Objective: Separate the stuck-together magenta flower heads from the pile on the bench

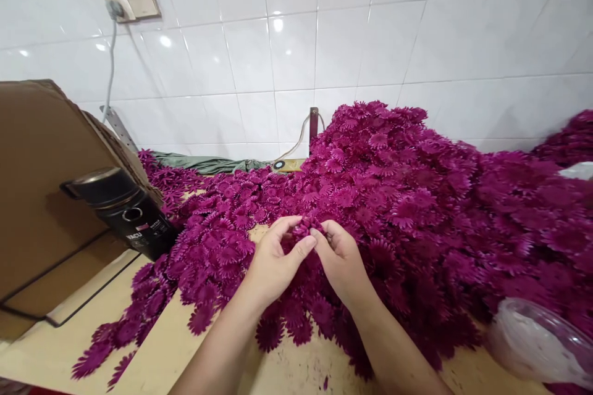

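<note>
Both of my hands meet over the middle of the table, pinching a magenta artificial flower [306,226] between thumbs and fingertips. My left hand [280,256] grips its left side, thumb on the near edge. From the right, my right hand [340,256] closes on the same flower, its thumb and forefinger touching the petals. The fingers partly cover the flower, so I cannot tell whether it is one piece or a few layers. Around and beneath the hands lie loose magenta flower heads [227,253], with a tall heap of flower heads [398,173] behind and to the right.
A black flask [134,216] leans by a cardboard box [50,179] and a black wire frame [92,287] at left. A clear plastic container [532,333] stands at right front. Behind are folded green cloth [208,162], a socket with plug [115,6] and a tiled wall [296,49].
</note>
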`<state>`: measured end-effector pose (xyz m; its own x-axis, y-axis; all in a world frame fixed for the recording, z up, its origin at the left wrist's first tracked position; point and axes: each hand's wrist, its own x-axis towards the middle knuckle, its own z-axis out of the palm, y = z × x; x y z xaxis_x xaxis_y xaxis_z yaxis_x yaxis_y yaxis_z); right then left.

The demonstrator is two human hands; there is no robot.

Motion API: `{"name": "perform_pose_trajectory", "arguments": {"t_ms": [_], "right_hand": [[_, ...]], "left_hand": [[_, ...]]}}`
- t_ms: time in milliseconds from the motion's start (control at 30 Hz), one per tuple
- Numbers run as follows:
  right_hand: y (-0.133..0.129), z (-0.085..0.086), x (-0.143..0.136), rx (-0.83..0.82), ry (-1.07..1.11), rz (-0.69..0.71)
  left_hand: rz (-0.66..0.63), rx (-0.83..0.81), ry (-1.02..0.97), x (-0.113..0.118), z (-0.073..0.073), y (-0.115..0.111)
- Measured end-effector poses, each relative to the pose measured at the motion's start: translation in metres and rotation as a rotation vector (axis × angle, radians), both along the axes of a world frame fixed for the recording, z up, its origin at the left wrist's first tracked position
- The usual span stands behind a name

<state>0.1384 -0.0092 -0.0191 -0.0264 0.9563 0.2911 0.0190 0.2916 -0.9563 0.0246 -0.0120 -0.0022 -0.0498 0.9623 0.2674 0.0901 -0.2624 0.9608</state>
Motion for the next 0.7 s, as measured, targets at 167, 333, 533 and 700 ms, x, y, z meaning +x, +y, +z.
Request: {"name": "perform_pose_trajectory", "arguments": {"t_ms": [167, 333, 533, 700], "right_hand": [[-0.003, -0.005, -0.003, 0.138, -0.232, -0.069], [-0.007, 0.001, -0.003, 0.32, -0.443, -0.066], [-0.004, 0.008, 0.001, 0.365, -0.471, -0.03], [0.002, 0.013, 0.002, 0.345, -0.444, -0.004]], "left_hand": [[0.164, 0.109, 0.081, -0.004, -0.001, 0.007], [0.194, -0.003, -0.163, -0.008, 0.004, 0.011], [0.21, -0.039, -0.291, -0.003, 0.006, 0.025], [0.25, -0.021, -0.278, 0.01, 0.009, 0.032]]}}
